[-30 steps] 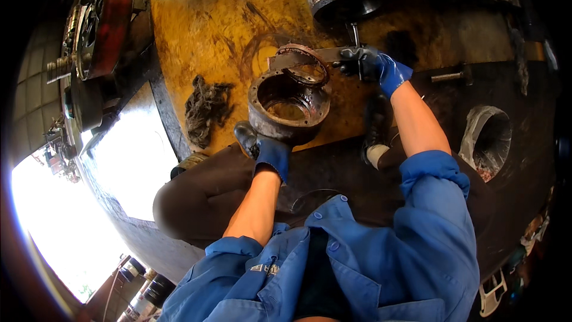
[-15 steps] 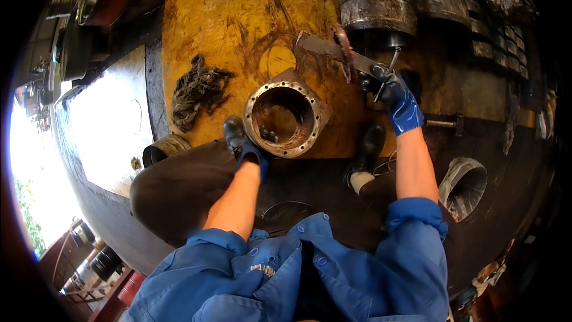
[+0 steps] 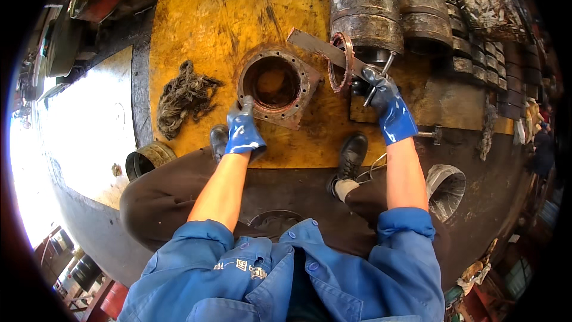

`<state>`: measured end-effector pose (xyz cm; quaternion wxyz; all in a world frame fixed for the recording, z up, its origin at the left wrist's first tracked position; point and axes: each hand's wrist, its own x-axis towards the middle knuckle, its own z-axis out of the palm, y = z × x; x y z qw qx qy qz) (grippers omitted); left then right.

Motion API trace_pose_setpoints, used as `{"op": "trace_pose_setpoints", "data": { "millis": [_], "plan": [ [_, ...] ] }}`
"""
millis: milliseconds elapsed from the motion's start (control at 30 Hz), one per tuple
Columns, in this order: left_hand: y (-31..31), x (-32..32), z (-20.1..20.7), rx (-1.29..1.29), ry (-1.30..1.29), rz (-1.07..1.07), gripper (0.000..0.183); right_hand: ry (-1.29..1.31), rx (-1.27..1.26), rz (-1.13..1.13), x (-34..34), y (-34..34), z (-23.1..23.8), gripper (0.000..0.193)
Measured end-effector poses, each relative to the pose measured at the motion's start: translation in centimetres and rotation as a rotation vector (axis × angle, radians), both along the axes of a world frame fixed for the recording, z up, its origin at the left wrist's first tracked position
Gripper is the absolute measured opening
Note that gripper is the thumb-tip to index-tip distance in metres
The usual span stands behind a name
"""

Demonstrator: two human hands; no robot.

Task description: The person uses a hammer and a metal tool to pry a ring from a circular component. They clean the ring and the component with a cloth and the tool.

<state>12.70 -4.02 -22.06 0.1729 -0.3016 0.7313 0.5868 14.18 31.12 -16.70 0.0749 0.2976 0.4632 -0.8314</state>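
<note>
Our right hand (image 3: pixel 386 96) grips the bar (image 3: pixel 314 43), the ring (image 3: pixel 349 62) looped around it right of the housing (image 3: pixel 302 84), while our left hand (image 3: pixel 242 125) meets the housing's near-left edge, grip unclear, and tipping the bar could let the ring slide off.

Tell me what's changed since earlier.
The metal housing moved forward and now lies flat on the yellow surface; the left hand, under it before, is now at its near rim. The ring on the flat bar shifted right, clear of the housing. The right hand still holds the bar.
</note>
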Motion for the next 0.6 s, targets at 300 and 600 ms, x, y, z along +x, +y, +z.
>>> {"op": "trace_pose_setpoints", "data": {
  "millis": [300, 600],
  "plan": [
    [9.5, 0.3, 16.5, -0.638, 0.51, -0.877, 0.068, 0.103, 0.065, -0.036, 1.2, -3.9, 10.1, 0.033],
    [9.7, 1.3, 26.1, -0.598, 0.582, -0.907, 0.051, 0.274, -0.029, -0.001, 3.1, -7.0, 19.0, 0.033]
  ]
}}
